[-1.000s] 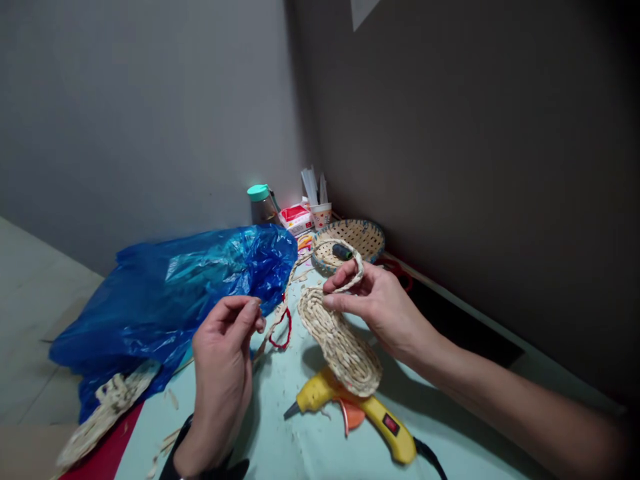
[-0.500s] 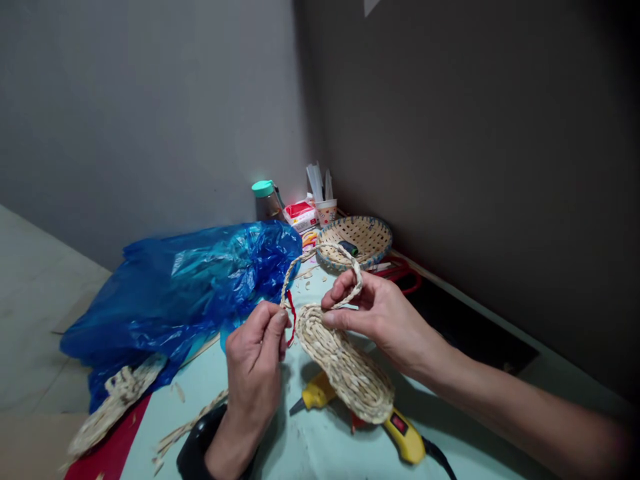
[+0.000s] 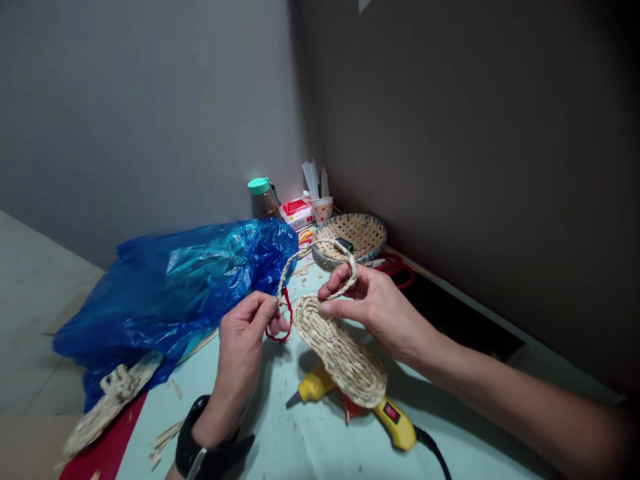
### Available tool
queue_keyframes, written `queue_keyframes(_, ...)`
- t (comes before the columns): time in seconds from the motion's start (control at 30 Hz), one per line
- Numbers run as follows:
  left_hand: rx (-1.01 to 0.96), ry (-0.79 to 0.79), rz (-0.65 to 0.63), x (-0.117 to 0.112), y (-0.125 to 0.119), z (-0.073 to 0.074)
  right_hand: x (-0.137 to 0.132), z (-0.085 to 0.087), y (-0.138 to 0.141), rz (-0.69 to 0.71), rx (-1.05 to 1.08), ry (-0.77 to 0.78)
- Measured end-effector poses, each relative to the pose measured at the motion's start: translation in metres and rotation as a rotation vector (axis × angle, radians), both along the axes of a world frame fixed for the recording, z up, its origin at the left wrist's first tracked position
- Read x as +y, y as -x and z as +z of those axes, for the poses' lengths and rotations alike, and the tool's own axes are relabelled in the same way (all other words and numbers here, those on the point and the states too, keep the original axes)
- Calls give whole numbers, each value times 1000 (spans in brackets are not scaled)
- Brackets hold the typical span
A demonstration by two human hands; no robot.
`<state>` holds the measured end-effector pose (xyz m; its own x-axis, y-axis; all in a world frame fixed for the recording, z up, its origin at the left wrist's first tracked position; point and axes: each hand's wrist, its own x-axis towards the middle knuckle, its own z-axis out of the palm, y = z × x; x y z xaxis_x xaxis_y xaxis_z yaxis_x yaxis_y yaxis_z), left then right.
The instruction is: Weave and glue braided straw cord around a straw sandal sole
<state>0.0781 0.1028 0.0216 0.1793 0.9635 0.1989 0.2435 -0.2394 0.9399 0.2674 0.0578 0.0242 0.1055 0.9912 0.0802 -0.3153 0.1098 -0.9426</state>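
A woven straw sole point(image 3: 345, 353), long and rounded at both ends, hangs tilted from my right hand point(image 3: 370, 300), whose thumb and fingers pinch its upper end. From that end a braided straw cord point(image 3: 310, 247) rises in a loop and comes round to my left hand point(image 3: 247, 333). The left thumb and forefinger pinch the cord's end, where a red cord point(image 3: 290, 320) loops down around the other fingers. Beneath the sole, a yellow hot glue gun point(image 3: 400, 427) lies on the table, its middle hidden by the sole.
A blue plastic bag point(image 3: 190, 287) covers the left of the table point(image 3: 300, 453); a second straw piece point(image 3: 110, 400) lies before it. Behind my hands are a woven basket point(image 3: 373, 233), red-handled scissors point(image 3: 400, 267), a paper cup point(image 3: 323, 210) and a teal-lidded bottle point(image 3: 260, 193). Walls stand close behind.
My left hand's fingers have opened out slightly, and the red cord now forms a wider loop around them. The right hand keeps its pinch on the sole. The view has shifted a little.
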Motion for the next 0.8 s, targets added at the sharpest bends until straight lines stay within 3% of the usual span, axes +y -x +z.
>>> queue_keyframes(0.2, -62, 53, -43, 0, 1, 1, 1, -3, -1, 0, 25, -21)
queue_keyframes(0.37, -38, 28, -13, -3, 1, 4, 2, -4, -1, 0, 27, -15)
queue_keyframes(0.6, -18, -56, 70, -2, 5, -4, 3, -5, -1, 2, 20, -23)
queue_keyframes(0.8, 38, -94, 72, -3, 3, 0, 1, -3, -1, 12, 28, -14)
